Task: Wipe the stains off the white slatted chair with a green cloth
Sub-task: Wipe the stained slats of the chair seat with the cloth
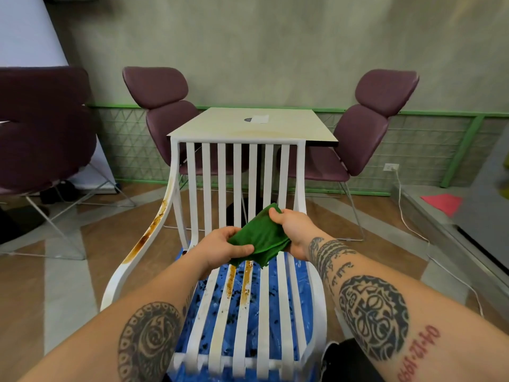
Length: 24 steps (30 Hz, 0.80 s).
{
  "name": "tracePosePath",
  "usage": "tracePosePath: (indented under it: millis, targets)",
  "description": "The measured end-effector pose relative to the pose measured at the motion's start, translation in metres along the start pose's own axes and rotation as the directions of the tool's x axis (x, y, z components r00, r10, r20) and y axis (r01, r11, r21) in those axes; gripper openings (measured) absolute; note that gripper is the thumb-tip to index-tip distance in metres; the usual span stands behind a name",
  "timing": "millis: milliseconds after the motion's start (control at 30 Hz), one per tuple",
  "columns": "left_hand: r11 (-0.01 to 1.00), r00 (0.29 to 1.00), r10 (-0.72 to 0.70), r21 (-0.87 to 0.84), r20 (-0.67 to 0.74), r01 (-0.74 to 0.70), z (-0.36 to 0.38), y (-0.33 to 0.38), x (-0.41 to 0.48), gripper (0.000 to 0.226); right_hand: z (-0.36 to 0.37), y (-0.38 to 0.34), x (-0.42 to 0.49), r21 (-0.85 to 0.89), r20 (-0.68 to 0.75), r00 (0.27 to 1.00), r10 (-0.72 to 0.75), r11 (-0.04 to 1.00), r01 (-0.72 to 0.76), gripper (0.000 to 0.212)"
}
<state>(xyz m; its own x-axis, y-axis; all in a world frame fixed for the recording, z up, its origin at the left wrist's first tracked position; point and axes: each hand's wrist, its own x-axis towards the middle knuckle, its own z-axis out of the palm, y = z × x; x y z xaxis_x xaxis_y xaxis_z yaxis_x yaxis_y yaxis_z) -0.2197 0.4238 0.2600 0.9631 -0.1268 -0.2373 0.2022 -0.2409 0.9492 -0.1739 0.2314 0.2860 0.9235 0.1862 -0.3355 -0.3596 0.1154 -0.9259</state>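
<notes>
Head view: green cloth (pixel 260 238) held above seat of white slatted chair (pixel 222 172), bunched between both hands. Grip of left hand (pixel 220 249): fingers curled round cloth's near lower edge, thumb on top. Grip of right hand (pixel 294 230): fingers closed on cloth's far upper corner. Long brown stains (pixel 150 230) ran along chair's left arm rail. Shorter brown streaks (pixel 237 282) marked two middle seat slats, just below cloth. Blue sheet (pixel 275 326) lay under seat. Counter (pixel 234 128) stood just behind chair back.

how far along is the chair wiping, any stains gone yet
Nothing looks wiped yet. In hand: the left hand and right hand both grip the green cloth over the seat of the white slatted chair. Left: brown stains along the left-side armrest and on two seat slats.
</notes>
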Motion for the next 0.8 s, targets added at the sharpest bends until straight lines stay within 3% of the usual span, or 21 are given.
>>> tracePosePath:
  millis: [233,333,467,500,567,667,800]
  targets:
    - [0.950,0.996,-0.057,-0.303,0.069,0.075,-0.007,-0.001,0.004,0.070,0.000,0.002,0.006,0.175,-0.074,0.994,0.084,0.982,-0.070,0.035]
    - [0.953,0.990,-0.072,-0.300,-0.118,0.033,-0.004,0.001,0.004,0.056,0.002,0.000,0.006,0.202,-0.072,0.993,0.098,0.976,-0.082,0.038]
    - [0.983,0.886,-0.001,-0.163,-0.464,-0.084,0.010,0.003,0.012,0.031,0.010,0.001,0.009,0.197,-0.101,0.993,0.068,0.979,-0.047,0.044]
    - [0.982,0.886,-0.023,-0.174,-0.463,-0.066,0.013,0.004,0.014,0.036,0.013,0.002,0.009,0.208,-0.097,0.994,0.057,0.977,-0.036,0.044]
    - [0.967,0.940,-0.114,-0.255,-0.322,0.030,0.019,0.006,0.018,0.053,0.019,0.003,0.008,0.225,-0.068,0.996,0.054,0.974,-0.037,0.040]
    - [0.919,0.977,-0.110,-0.393,-0.183,0.030,0.024,0.008,0.022,0.048,0.021,0.001,0.006,0.280,0.007,0.997,0.072,0.957,-0.071,0.031]
    - [0.930,0.962,-0.020,-0.357,-0.273,-0.082,0.027,0.006,0.028,0.032,0.021,0.011,0.023,-0.077,-0.108,0.985,-0.134,0.989,0.126,0.024]
